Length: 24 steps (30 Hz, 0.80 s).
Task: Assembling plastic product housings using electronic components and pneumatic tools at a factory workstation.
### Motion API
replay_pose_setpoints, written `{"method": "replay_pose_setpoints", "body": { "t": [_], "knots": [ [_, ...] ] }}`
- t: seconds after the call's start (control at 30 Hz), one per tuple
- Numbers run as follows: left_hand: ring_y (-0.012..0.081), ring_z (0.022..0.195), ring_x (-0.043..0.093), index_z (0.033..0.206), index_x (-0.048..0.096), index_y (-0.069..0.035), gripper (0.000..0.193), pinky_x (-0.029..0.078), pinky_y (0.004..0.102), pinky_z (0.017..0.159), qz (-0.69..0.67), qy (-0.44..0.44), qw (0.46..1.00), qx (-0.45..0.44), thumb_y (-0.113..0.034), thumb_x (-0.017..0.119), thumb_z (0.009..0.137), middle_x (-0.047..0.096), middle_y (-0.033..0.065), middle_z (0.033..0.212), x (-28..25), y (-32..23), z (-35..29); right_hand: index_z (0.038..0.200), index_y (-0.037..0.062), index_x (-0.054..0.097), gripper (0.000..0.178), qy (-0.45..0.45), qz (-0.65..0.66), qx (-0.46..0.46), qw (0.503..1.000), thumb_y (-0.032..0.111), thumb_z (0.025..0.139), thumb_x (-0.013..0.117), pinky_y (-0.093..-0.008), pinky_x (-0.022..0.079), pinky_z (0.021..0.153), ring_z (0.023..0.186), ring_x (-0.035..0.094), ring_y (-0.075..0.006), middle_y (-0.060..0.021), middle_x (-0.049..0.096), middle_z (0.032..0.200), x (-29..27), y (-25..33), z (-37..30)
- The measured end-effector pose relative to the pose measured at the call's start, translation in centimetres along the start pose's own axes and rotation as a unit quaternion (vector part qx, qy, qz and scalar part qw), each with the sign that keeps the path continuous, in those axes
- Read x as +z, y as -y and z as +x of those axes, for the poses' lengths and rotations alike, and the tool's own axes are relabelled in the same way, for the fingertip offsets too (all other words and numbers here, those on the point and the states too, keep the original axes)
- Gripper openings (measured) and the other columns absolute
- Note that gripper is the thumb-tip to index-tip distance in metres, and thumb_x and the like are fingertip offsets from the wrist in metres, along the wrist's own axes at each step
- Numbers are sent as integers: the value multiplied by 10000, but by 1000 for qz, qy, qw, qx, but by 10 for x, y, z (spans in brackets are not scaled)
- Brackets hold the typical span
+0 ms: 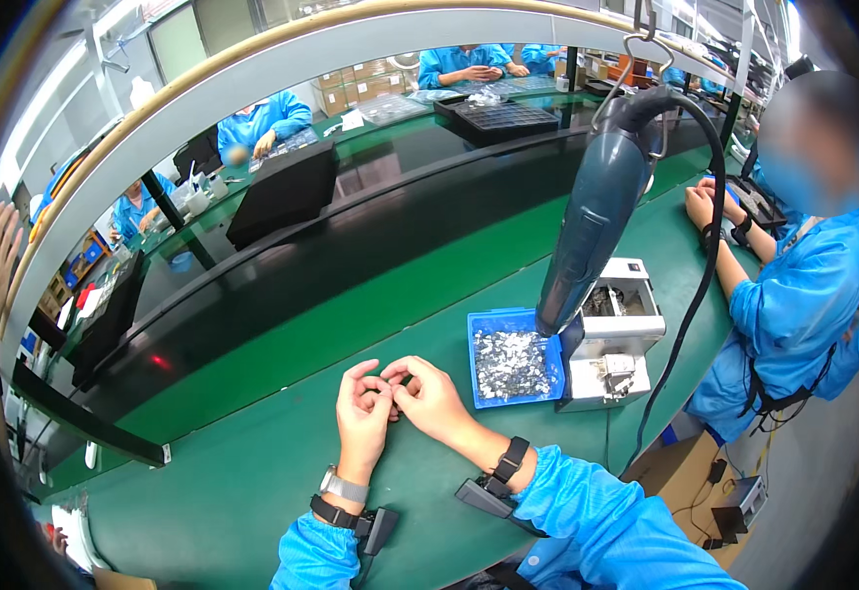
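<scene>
My left hand [361, 418] and my right hand [429, 401] meet over the green bench top, their thumbs and fingertips closed in a pinch against each other. Whatever lies between the fingertips is too small or too hidden to make out. Just right of my right hand stands a blue plastic tray [473, 366] filled with small white and dark parts [513, 362]. A dark blue-grey electric screwdriver [590, 211] hangs from a metal hook, its lower end over the tray's right edge. Beside the tray sits a silver metal machine [596, 382], which looks like a screw feeder.
A black cable [712, 226] loops down from the screwdriver. Beyond the bench runs a dark conveyor belt [370, 258] carrying black trays [287, 192]. To my right a co-worker in blue [803, 285] sits close by. Other people work across the line. A cardboard box [680, 477] stands below the bench.
</scene>
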<state>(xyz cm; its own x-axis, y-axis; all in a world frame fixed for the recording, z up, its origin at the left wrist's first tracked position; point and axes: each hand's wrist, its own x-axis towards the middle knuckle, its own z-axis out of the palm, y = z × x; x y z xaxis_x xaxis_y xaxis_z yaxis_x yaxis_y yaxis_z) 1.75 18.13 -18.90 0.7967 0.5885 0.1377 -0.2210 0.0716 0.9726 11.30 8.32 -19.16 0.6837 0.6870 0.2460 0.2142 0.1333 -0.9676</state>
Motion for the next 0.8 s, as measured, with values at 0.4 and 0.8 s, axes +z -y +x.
{"method": "replay_pose_setpoints", "body": {
  "t": [0.4,0.8],
  "knots": [
    [70,686,588,1279,467,-20,393,517,201,580,20,-7,1000,1,30,595,911,569,33,922,-1,2,1,1077,0,609,225,2,3,-2,1000,-46,861,564,-223,483,585,661,575,-57,-58,615,923,0,0,1],
    [71,684,601,1275,481,-24,383,525,205,582,10,-13,1000,-2,-14,625,920,582,39,922,-3,4,1,1057,0,620,233,0,12,11,1000,-71,842,562,-215,481,593,676,565,-50,-54,608,941,3,0,0]
  ]
}}
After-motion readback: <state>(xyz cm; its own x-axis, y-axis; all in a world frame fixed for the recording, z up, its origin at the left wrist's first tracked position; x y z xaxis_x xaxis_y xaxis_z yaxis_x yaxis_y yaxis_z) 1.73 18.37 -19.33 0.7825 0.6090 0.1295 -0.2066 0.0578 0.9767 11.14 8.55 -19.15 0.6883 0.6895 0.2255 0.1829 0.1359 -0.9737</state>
